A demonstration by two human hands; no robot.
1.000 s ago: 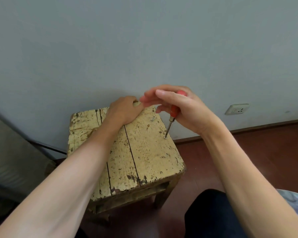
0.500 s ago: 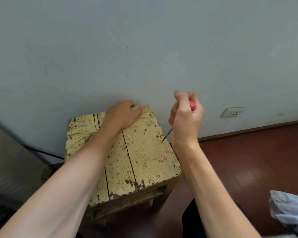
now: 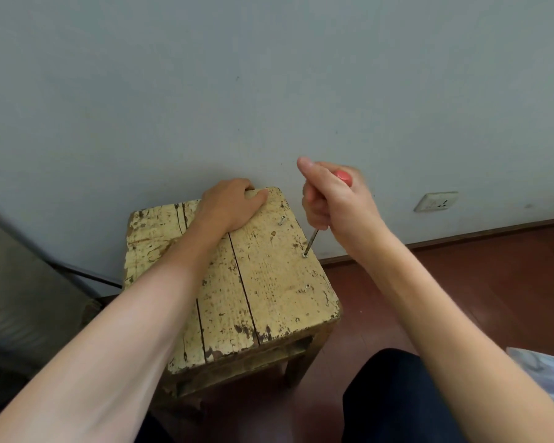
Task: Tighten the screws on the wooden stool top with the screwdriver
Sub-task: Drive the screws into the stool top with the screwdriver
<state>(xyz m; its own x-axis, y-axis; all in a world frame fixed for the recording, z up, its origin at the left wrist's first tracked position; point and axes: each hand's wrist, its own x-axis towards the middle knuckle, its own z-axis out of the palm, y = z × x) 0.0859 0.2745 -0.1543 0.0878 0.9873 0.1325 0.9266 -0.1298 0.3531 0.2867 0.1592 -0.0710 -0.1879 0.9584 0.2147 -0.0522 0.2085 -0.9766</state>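
Note:
A worn, yellow-painted wooden stool (image 3: 269, 282) stands against the wall. My left hand (image 3: 231, 203) grips its far edge, fingers curled over the top. My right hand (image 3: 333, 196) holds the red-handled screwdriver (image 3: 312, 239), with only the handle's end showing above my fist. Its metal tip sits in a screw (image 3: 305, 255) near the stool's right edge. A second screw (image 3: 307, 286) lies closer to me along that edge. A third screw (image 3: 281, 220) sticks up, tilted, near the far right corner.
The grey wall (image 3: 269, 91) rises right behind the stool, with a white socket (image 3: 435, 201) low on the right. Dark red floor (image 3: 461, 282) lies to the right. My dark trouser knee (image 3: 397, 394) is below the stool; pale cloth (image 3: 544, 369) sits at the right edge. A grey object (image 3: 20, 298) stands at left.
My right hand has turned around the screwdriver handle, going from spread fingers to a closed fist, with the tip staying on the same screw. My left hand keeps its hold on the far edge.

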